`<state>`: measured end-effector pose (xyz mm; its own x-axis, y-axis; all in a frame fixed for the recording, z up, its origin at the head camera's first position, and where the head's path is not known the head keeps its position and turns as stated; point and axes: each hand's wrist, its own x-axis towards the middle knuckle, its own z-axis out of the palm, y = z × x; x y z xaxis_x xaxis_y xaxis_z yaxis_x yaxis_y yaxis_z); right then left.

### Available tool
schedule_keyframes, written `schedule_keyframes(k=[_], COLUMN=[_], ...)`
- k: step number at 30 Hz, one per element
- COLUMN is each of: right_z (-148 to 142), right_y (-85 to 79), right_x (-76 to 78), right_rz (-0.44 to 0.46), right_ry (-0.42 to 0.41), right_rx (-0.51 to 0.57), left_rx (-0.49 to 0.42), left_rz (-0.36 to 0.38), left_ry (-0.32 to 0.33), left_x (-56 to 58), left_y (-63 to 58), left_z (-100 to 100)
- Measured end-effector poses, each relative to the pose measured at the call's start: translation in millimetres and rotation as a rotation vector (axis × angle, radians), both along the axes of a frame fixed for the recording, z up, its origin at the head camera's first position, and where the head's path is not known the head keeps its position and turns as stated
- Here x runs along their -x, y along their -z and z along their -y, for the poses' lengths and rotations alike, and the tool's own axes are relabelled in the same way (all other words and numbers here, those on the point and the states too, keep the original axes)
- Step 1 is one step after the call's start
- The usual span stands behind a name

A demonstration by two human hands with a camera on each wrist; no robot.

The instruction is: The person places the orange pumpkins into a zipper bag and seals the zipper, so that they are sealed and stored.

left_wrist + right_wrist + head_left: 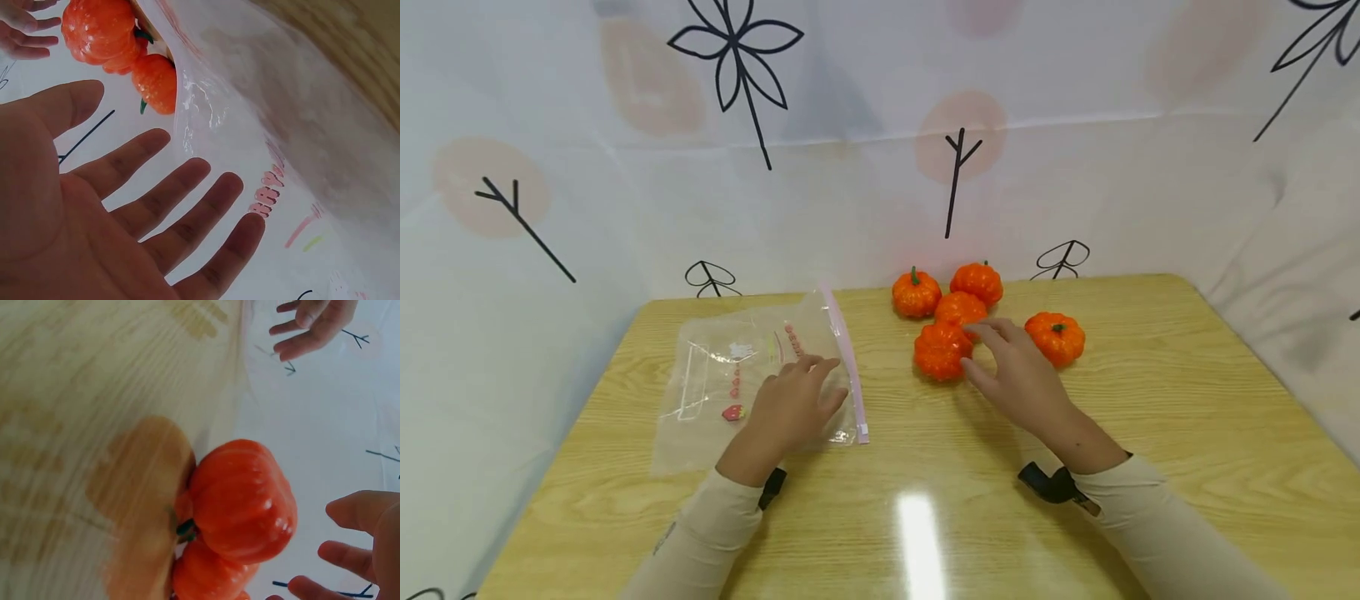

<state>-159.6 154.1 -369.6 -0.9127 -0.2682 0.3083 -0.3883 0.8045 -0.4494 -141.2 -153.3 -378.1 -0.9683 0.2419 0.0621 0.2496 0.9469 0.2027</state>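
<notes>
A clear zip bag (707, 392) with a lilac zip edge and small pink prints lies flat at the left of the table. Above its zip side is my left hand (793, 400), fingers spread and holding nothing; the left wrist view shows its palm facing the bag. My right hand (1018, 375) reaches beside the nearest orange toy pumpkin (942, 352), thumb and fingers parted, with a gap to the pumpkin (244, 500) in the right wrist view. Behind that one are a second pumpkin (961, 308) and two more at the back.
Another pumpkin (1056, 338) with a green stem sits apart, right of my right hand. The wooden table (1150, 400) ends against a white cloth backdrop (850, 208) with dark line drawings.
</notes>
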Motion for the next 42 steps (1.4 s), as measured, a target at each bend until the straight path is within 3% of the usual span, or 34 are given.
schedule_keyframes(k=[5, 13, 26, 30, 42], right_z=[2.4, 4.7, 5.9, 7.5, 11.3], right_y=[4.7, 8.9, 12.1, 13.8, 14.2], right_x=[2.0, 6.7, 16.7, 20.2, 22.5], right_rz=[0.048, 0.079, 0.082, 0.099, 0.171], right_ry=[0.021, -0.012, -0.03, -0.035, -0.059], right_rx=[-0.03, -0.013, -0.064, -0.092, -0.016], left_rx=[0.035, 0.041, 0.059, 0.067, 0.076], left_rz=[0.012, 0.055, 0.108, 0.105, 0.078], left_ry=[0.006, 0.0, 0.076, 0.084, 0.109], left_x=[-0.5, -4.2, -5.0, -5.0, -4.8], left_y=[2.9, 6.5, 14.1, 16.3, 15.8], left_z=[-1.2, -0.6, -6.1, -5.1, -0.3])
